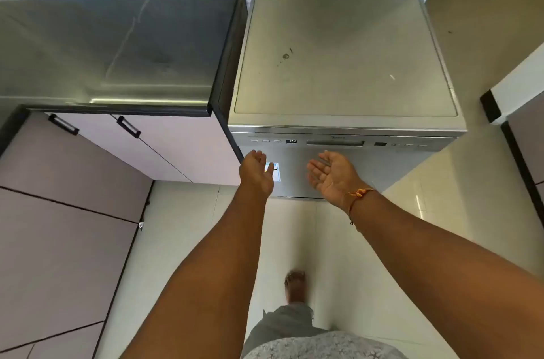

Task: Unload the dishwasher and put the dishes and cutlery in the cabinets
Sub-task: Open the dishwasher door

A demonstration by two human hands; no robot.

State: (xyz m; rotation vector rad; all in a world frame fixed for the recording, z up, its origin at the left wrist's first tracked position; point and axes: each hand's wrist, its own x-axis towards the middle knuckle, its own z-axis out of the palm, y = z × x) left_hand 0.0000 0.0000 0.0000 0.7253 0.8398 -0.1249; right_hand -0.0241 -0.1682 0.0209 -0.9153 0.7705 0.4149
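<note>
Steel dishwasher (347,64) shut, beside dark worktop (112,49). My left hand (256,172) & right hand (332,174) hover near its door — both grips slack, fingers loose, holding nothing.

The silver dishwasher (344,58) stands just beside the right end of the dark worktop (112,52). Its door (388,164) is shut and its flat top is smudged. The small display (291,141) on the control strip reads P2. Under the worktop, the pale lilac cabinets (182,149) are closed, with black handles (128,126) near their top edges.
</note>
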